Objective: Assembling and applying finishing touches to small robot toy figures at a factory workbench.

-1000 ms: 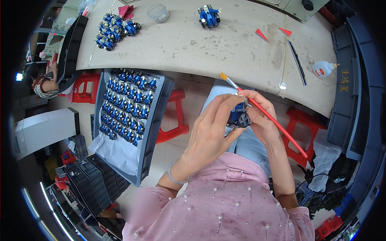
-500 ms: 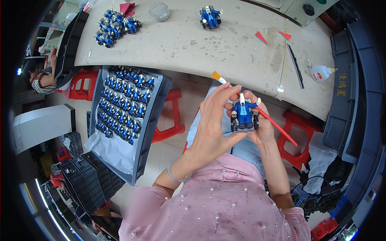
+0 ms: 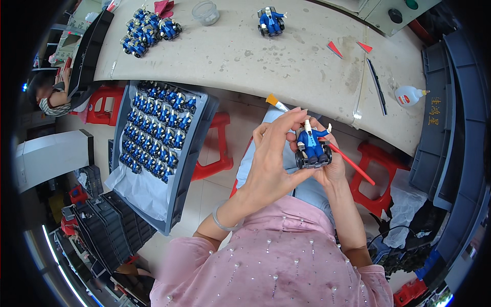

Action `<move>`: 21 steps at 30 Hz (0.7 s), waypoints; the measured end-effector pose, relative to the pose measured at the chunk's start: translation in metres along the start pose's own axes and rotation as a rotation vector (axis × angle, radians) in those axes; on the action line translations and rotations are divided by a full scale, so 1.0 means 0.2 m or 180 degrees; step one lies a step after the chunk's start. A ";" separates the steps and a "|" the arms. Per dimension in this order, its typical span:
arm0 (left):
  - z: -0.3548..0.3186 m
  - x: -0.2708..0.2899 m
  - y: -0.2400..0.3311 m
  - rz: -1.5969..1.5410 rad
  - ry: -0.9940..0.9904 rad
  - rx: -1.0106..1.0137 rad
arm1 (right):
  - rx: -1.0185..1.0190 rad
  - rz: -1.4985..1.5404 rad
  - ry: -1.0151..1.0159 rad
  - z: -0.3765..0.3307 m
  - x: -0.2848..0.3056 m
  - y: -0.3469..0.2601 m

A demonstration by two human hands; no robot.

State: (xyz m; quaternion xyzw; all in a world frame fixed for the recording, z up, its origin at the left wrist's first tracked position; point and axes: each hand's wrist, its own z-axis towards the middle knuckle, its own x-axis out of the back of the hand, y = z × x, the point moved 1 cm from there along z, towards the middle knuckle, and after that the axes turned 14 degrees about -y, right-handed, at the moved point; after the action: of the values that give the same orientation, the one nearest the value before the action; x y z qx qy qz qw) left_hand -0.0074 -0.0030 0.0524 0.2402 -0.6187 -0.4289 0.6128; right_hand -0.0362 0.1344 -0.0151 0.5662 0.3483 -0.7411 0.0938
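Left hand [image 3: 271, 163] and right hand [image 3: 330, 166] closed together around a blue toy figure [image 3: 312, 146], red-handled paintbrush [image 3: 353, 165] also pinched in the right. At nine o'clock, grey tray [image 3: 192, 158] of matching figures. At twelve, worktable [image 3: 286, 61] with another figure [image 3: 271, 21].

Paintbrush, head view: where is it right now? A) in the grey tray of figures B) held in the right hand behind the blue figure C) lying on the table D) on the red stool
B: the paintbrush with its red handle runs behind the blue figure, gripped in the right hand, while the left hand steadies the figure.
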 end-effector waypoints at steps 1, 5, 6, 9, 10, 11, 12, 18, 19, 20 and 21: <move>0.00 0.00 0.00 -0.0027 0.0014 0.0008 | -0.0028 0.0082 0.0017 0.00 -0.01 0.00; 0.00 0.01 -0.01 -0.0046 0.0040 -0.0055 | -0.0076 0.0148 -0.0068 0.02 -0.02 0.00; 0.00 0.01 0.00 -0.0041 0.0072 -0.0040 | -0.0078 0.0149 -0.0067 0.02 -0.02 0.00; 0.00 0.02 0.00 -0.0081 0.0086 -0.0006 | -0.0018 0.0036 -0.0146 0.03 -0.02 0.00; 0.00 0.02 -0.01 -0.0127 0.0065 0.0008 | -0.0062 -0.0122 -0.0081 0.03 -0.04 -0.02; 0.00 0.02 -0.01 -0.0126 0.0069 0.0012 | -0.0106 -0.0279 -0.0017 0.03 -0.05 -0.02; 0.00 0.01 -0.02 -0.0352 0.0071 0.0040 | -0.0111 -0.0278 -0.0021 0.02 -0.04 -0.02; 0.00 0.03 -0.04 -0.1024 0.0078 0.0124 | -0.0043 -0.1949 0.0679 -0.05 -0.07 -0.13; 0.00 0.03 -0.05 -0.1142 0.0092 0.0107 | -0.0042 -0.1959 0.0680 -0.04 -0.09 -0.17; 0.00 0.03 -0.05 -0.1146 0.0099 0.0099 | 0.0265 -0.2465 0.0833 -0.05 -0.09 -0.24; 0.00 0.04 -0.05 -0.1536 0.0104 0.0244 | 0.0577 -0.2968 0.0984 -0.06 -0.11 -0.31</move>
State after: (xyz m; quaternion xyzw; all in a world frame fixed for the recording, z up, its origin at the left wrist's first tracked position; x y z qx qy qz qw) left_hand -0.0097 -0.0141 0.0491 0.4110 -0.5493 -0.5351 0.4930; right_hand -0.0520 0.1823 0.0278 0.4593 0.5084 -0.6389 -0.3499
